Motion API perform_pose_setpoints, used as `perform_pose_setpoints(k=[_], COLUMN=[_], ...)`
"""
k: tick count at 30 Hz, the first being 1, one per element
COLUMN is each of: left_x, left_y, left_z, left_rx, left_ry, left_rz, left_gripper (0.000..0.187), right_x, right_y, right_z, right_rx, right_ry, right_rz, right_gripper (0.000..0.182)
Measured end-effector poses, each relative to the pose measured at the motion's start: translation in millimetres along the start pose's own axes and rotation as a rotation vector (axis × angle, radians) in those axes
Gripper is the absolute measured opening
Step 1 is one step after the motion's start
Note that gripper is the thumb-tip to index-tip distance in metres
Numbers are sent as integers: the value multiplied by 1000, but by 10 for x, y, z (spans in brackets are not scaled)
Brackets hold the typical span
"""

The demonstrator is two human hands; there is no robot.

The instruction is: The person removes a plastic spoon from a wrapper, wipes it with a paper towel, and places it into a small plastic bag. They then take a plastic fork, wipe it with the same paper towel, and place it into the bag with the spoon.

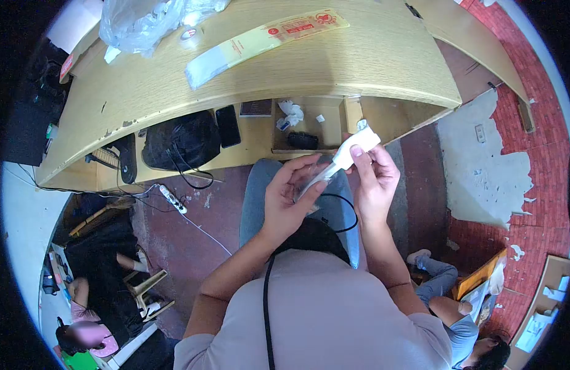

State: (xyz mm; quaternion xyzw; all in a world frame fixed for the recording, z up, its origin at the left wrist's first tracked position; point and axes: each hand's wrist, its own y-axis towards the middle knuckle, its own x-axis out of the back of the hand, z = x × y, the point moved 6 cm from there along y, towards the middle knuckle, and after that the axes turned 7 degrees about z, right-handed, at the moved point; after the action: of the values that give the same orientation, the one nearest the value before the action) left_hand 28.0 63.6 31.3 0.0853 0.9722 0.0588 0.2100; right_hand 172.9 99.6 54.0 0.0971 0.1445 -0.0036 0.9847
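We've got our right grip [375,185] pinching a white device [349,150], our left grip [281,202] clamped round clear plastic [311,177] beside it.

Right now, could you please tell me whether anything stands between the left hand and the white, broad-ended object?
Yes: clear plastic film appears to lie between the left hand and the narrow stem of the white object. Nothing visible separates the right hand from its broad end.

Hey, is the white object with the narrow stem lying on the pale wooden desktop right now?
No, the bare right hand holds the white object between thumb and fingers, in front of the desktop.
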Motion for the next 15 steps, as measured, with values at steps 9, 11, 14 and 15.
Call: perform_pose_setpoints(k=[9,11,14,15], left_x=[12,31,32,32], left_y=[33,40,47,48], left_z=[-36,-21,-22,-24], left_rx=[-90,-68,-95,-95], left_ry=[240,289,247,247], left_rz=[-37,-51,-77,-78], left_gripper=[44,46,46,46], right_x=[-49,-44,-49,-50], right_y=[-36,-52,-61,-55], right_z=[-9,-32,-46,-41], right_rx=[-47,-74,-78,-64], right_ry=[-45,-37,-15,-24], right_rz=[23,13,10,22], right_gripper=[17,16,16,17])
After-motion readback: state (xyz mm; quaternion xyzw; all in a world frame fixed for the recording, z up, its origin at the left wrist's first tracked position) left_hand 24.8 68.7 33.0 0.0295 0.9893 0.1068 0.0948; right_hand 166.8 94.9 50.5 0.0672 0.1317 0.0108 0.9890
